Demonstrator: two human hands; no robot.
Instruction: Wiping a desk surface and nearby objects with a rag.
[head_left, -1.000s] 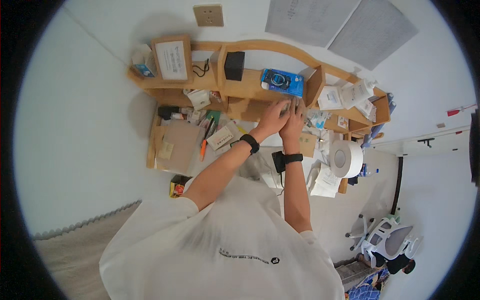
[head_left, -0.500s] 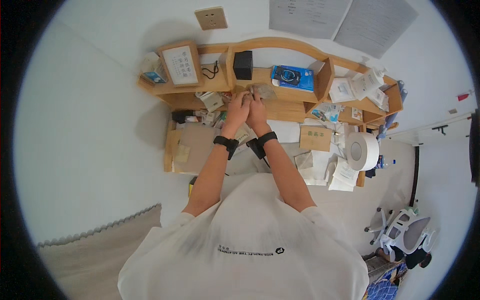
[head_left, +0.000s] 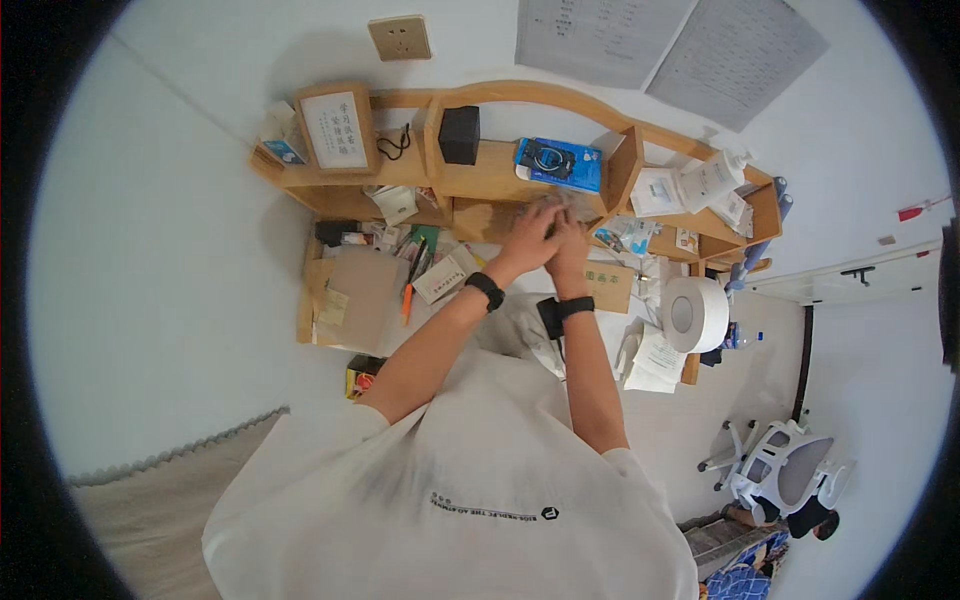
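Note:
My left hand [head_left: 527, 238] and my right hand [head_left: 571, 240] are pressed close together over the desk, just below the curved wooden shelf [head_left: 520, 180]. Both hands seem to hold a small clear, crinkled thing [head_left: 556, 207] between the fingertips; what it is I cannot tell. Each wrist wears a black band. A blue box [head_left: 558, 163] lies on the shelf right above the hands, and a black cube [head_left: 459, 134] stands left of it.
A framed card [head_left: 335, 128] stands at the shelf's left end. A brown envelope [head_left: 362, 297], pens and small boxes crowd the desk on the left. A large roll of white paper [head_left: 696, 313] sits at the right, papers beside it. An office chair [head_left: 785, 473] stands lower right.
The view has swung, so the desk sits differently in the picture. My hands stay joined and have shifted along the shelf front, now under the blue box.

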